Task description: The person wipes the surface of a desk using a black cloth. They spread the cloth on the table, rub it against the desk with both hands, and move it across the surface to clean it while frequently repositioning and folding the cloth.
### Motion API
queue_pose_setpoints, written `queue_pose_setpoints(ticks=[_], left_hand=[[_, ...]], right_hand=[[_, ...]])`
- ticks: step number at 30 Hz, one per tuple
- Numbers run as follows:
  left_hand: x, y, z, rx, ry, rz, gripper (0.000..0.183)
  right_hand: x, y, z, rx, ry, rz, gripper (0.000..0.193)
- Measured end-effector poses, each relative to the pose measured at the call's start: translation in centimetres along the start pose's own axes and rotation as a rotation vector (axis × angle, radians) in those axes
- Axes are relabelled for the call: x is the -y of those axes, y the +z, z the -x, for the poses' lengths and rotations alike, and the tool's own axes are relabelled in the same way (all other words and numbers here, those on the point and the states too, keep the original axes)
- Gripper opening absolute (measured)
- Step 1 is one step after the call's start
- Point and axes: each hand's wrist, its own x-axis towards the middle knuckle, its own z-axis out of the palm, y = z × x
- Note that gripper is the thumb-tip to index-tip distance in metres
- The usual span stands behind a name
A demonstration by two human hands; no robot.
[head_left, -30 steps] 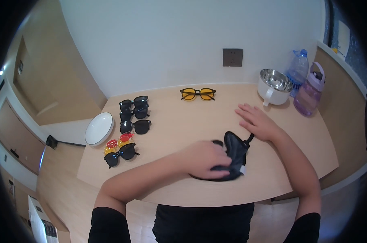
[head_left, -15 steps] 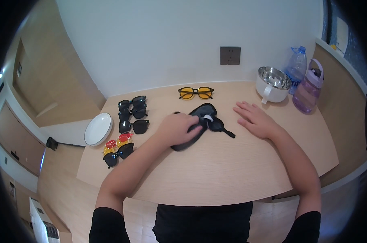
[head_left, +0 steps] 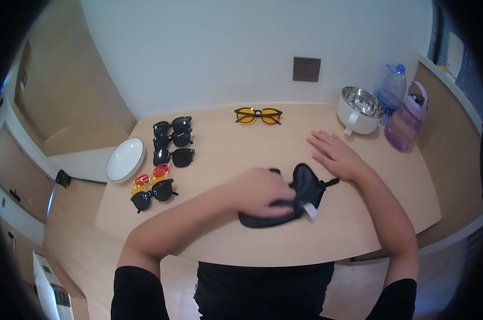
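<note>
Near the front middle of the table, my left hand (head_left: 265,193) is closed over a black glasses case (head_left: 308,184), its fingers curled onto it and slightly blurred. The case looks unzipped, with a flap spread to the right, a short tab at its right end and a small white tag (head_left: 310,211) sticking out. Part of it is hidden under the hand. My right hand (head_left: 337,156) lies flat on the tabletop to the right, fingers stretched and holding nothing. Beyond the case, yellow-lensed glasses (head_left: 258,116) rest by the wall.
At the left are several dark sunglasses (head_left: 173,157), red-and-yellow glasses (head_left: 141,180) and a white dish (head_left: 125,160) at the table's edge. A white-handled steel-lined bowl (head_left: 360,113), a clear blue bottle (head_left: 393,88) and a purple bottle (head_left: 405,124) stand back right.
My left hand has drawn the black case toward me and to the right, turning it, so its white tag now points to the front right. My right hand stays in place.
</note>
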Motion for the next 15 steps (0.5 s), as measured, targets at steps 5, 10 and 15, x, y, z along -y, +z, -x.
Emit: queue_pose_setpoints(ticks=[5, 10, 15], left_hand=[[5.7, -2.0, 2.2, -0.054, -0.428, -0.21, 0.037], [6.4, -2.2, 2.9, -0.123, -0.572, -0.238, 0.036], [3.1, -1.3, 2.0, -0.098, -0.293, -0.173, 0.029]], right_hand=[[0.2, 0.1, -0.3, -0.002, 0.006, 0.01, 0.055], [0.2, 0.3, -0.3, -0.003, 0.03, -0.013, 0.056], [-0.3, 0.5, -0.4, -0.012, 0.008, -0.025, 0.057]])
